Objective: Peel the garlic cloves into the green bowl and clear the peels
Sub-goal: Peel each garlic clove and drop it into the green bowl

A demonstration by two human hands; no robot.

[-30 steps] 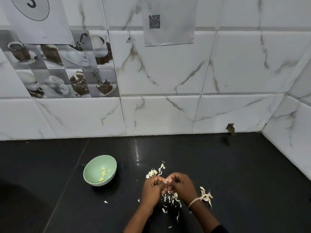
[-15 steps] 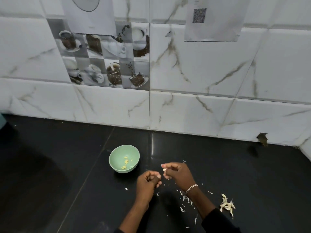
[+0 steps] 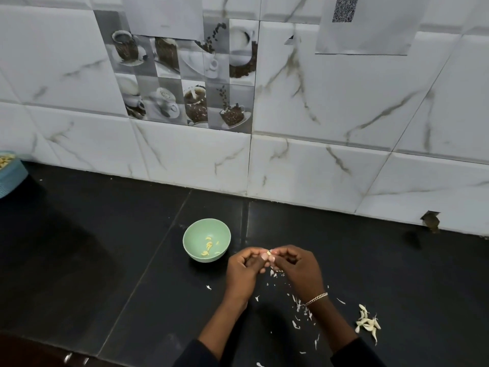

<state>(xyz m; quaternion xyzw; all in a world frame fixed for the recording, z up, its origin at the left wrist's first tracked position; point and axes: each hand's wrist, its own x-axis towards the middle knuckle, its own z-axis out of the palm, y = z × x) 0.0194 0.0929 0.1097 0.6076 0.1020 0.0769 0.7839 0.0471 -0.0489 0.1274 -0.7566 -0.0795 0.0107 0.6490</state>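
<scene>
The left hand (image 3: 244,271) and the right hand (image 3: 299,268) pinch one small pale garlic clove (image 3: 270,254) between their fingertips, but it is too small to tell its long axis. Just to their left stands the round pale green bowl (image 3: 194,231) with a few peeled yellowish cloves (image 3: 207,246). Thin white papery peels (image 3: 299,304) lie under the right wrist on the glossy black stone counter (image 3: 105,260), and above its back edge hangs a white paper sheet (image 3: 365,35) with a QR code.

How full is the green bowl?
Nearly empty: the green bowl sits upright, with only a few peeled cloves on its bottom.
</scene>
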